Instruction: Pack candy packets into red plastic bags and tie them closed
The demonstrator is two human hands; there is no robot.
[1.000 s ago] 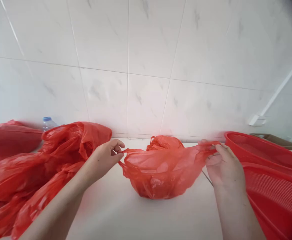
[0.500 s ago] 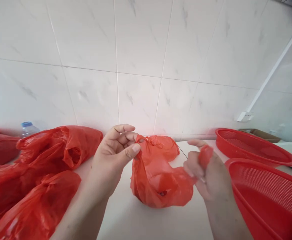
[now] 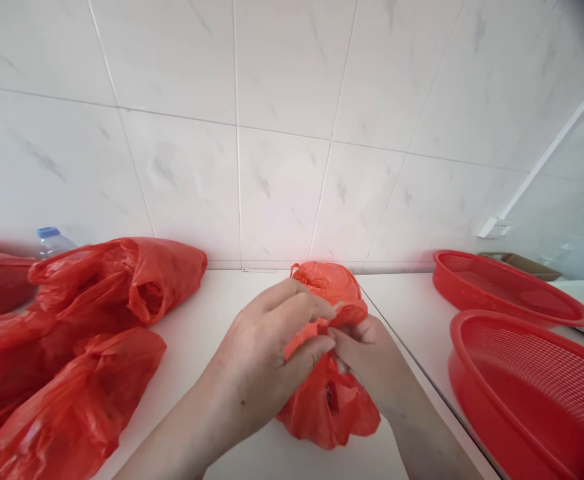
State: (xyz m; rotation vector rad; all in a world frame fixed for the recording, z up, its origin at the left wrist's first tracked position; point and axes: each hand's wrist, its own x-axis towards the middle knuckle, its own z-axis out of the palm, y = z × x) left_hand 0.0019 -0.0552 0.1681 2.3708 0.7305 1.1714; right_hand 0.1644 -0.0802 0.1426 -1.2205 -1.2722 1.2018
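A red plastic bag (image 3: pixel 329 407) sits on the white table in front of me, its top bunched between my two hands. My left hand (image 3: pixel 277 340) is closed on the gathered plastic, thumb and fingers pinching it from the left. From the right, my right hand (image 3: pixel 365 350) pinches the same bunched part, and the fingertips of both hands nearly meet. Something small and dark shows within the folds of the bag; I cannot make out what it is. Just behind the hands, against the wall, lies another red plastic bag (image 3: pixel 335 280).
Several full red plastic bags (image 3: pixel 82 333) lie along the left, with a clear bottle with a blue cap (image 3: pixel 49 233) behind them. Two red plastic baskets (image 3: pixel 472 380) stand at the right. A tiled wall (image 3: pixel 282 187) rises at the back, and a seam runs across the table.
My hands have come together over the bag. The right hand has moved left, and the bag's top, earlier stretched apart between them, is now bunched.
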